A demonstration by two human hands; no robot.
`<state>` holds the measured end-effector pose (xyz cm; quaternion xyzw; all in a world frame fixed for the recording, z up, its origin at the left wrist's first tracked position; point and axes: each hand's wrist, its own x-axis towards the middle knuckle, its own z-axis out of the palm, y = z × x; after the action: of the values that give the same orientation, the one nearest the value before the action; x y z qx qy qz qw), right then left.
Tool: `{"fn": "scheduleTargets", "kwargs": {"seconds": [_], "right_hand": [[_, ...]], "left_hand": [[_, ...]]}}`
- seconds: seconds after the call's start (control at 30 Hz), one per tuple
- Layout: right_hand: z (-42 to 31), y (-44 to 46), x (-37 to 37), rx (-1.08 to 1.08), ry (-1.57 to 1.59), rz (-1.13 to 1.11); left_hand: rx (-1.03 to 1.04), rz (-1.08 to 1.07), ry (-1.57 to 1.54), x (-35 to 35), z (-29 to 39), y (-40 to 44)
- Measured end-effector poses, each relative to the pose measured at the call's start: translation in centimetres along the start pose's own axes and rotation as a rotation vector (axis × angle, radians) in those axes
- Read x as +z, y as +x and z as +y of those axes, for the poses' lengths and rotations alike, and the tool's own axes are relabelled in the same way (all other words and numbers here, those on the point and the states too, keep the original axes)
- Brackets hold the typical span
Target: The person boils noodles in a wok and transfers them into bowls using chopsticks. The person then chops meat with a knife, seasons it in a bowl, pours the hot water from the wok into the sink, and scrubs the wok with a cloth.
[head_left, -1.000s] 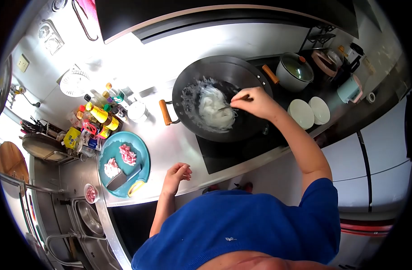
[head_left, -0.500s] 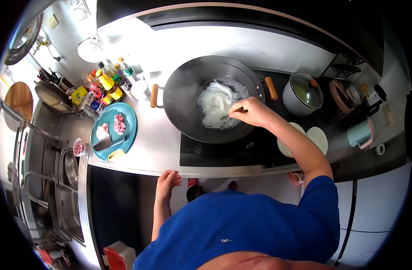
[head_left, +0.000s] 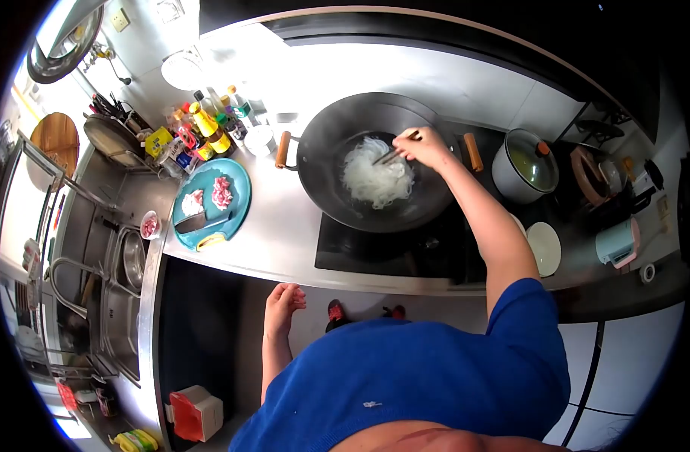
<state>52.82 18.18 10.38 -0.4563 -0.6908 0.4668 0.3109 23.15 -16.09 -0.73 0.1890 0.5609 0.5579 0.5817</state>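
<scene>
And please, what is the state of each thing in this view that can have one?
Right hand, closed around the chopsticks.
Left hand, loosely curled, holding nothing visible.
Chopsticks, tips in the noodles.
Noodles, white, loosely heaped.
Wok, uncovered, on the cooktop.
Pot, lid on.
Meat, cut up, in two heaps.
Cleaver, lying on the teal board.
Small bowl, uncovered, filled.

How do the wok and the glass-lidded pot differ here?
The wok is dark and wide; the pot is pale grey and narrower. The wok is uncovered, showing white strands; the pot is covered. The right hand holds chopsticks in the wok, while no hand touches the pot. Both are round.
</scene>
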Motion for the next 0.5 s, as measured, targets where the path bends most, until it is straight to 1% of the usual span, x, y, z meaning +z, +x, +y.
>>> {"fn": "scheduleTargets", "kwargs": {"seconds": [0.07, 0.1, 0.17, 0.2, 0.23, 0.3, 0.37, 0.43, 0.5], "right_hand": [[-2.0, -2.0, 0.7, -0.014, -0.034, -0.105], [-2.8, -2.7, 0.4, -0.011, -0.035, -0.102], [-3.5, -4.2, -1.0, -0.062, -0.171, -0.103], [-3.6, -4.8, -1.6, -0.116, -0.294, -0.048], [-2.9, -5.2, -2.0, -0.154, -0.272, -0.018], [-3.2, -6.6, -2.4, -0.047, -0.364, -0.057], [-4.2, -8.4, -2.0, -0.065, -0.349, -0.159], [-5.6, -9.4, -1.9, -0.002, -0.327, -0.198], [-5.3, -9.2, -2.3, -0.021, -0.241, -0.151]], "left_hand": [[0.004, -0.017, -0.007, -0.3, 0.4, 0.5], [-0.002, -0.017, 0.003, -0.5, 0.4, 0.6], [-0.019, -0.025, 0.014, -0.9, 0.3, 0.9], [-0.032, -0.041, 0.000, -1.2, 0.2, 1.1], [-0.043, -0.059, -0.015, -1.4, 0.3, 1.3], [-0.047, -0.061, 0.007, -1.6, 0.2, 1.8], [-0.055, -0.060, 0.031, -1.7, 0.2, 2.1], [-0.072, -0.058, 0.042, -1.5, 0.2, 2.2], [-0.078, -0.077, 0.043, -1.3, 0.3, 2.3]]}}
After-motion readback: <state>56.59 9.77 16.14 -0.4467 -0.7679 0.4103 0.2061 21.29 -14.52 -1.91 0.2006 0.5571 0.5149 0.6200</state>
